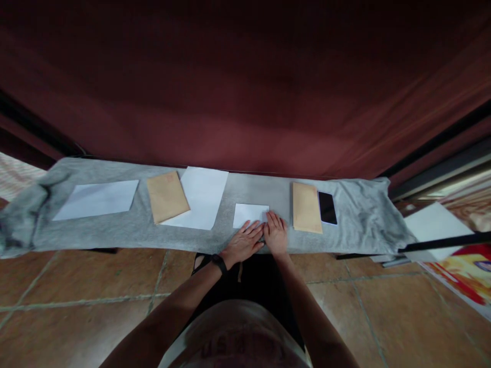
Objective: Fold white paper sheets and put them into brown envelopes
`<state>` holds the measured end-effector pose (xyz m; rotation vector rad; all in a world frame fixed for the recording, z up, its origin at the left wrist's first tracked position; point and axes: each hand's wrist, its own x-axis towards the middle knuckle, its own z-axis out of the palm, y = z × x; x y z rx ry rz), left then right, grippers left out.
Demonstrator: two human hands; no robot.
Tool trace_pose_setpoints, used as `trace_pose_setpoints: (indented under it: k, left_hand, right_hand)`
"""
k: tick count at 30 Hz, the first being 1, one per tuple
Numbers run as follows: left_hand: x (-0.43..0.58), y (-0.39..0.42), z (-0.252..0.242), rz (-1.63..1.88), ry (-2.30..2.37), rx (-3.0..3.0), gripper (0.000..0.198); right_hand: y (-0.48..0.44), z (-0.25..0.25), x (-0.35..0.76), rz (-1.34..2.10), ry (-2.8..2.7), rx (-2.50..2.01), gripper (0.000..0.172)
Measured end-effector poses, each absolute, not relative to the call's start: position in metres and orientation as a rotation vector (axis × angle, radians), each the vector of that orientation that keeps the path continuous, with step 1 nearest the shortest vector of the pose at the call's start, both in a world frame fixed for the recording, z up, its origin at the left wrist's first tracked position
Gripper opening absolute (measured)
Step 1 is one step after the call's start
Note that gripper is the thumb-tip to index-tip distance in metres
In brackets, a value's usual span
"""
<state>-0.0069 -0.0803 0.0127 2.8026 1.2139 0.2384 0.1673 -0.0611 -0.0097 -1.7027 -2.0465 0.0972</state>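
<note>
A small white folded paper (249,211) lies on the grey cloth in front of me. My left hand (244,243) rests flat over its lower edge, fingers stretched to the upper right. At the paper's right end, my right hand (275,234) lies palm down with its fingers touching the edge. Both hands nearly meet at the paper's lower right corner, which they hide. Neither hand has its fingers wrapped around anything.
Grey cloth (264,190) covers the narrow table. To the left are a brown envelope (168,197), a large white sheet (203,197) partly under it, and another white sheet (97,199). Brown envelopes (306,207) and a phone (327,208) lie right. A dark red curtain (238,128) hangs behind.
</note>
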Motion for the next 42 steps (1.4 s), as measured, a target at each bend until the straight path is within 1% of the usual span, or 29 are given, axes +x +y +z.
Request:
trace_pose_setpoints:
  k: [4,11,21,25,33,42]
  left_hand:
    - [-0.007,-0.082,0.007,0.314,1.26,2.765,0.053]
    - [-0.003,-0.081,-0.001,0.451,1.4,2.654,0.051]
    - [0.019,-0.058,0.013,0.365,1.628,2.586,0.056]
    - [0.024,-0.042,0.016,0.343,1.639,2.569,0.058]
    - [0.021,-0.029,0.003,0.303,1.71,2.509,0.061]
    - [0.006,-0.032,-0.004,0.382,1.845,2.438,0.063]
  right_hand:
    - [-0.063,-0.003,0.166,0.122,-2.119,-1.662,0.042]
    - [-0.062,0.0,0.164,0.122,-2.117,-1.698,0.044]
    - [-0.061,-0.004,0.165,0.14,-2.102,-1.706,0.046]
    - [-0.06,-0.007,0.165,0.134,-2.075,-1.694,0.044]
    - [-0.059,-0.006,0.165,0.134,-2.048,-1.702,0.041]
    - [-0.059,-0.005,0.166,0.178,-2.061,-1.708,0.044]
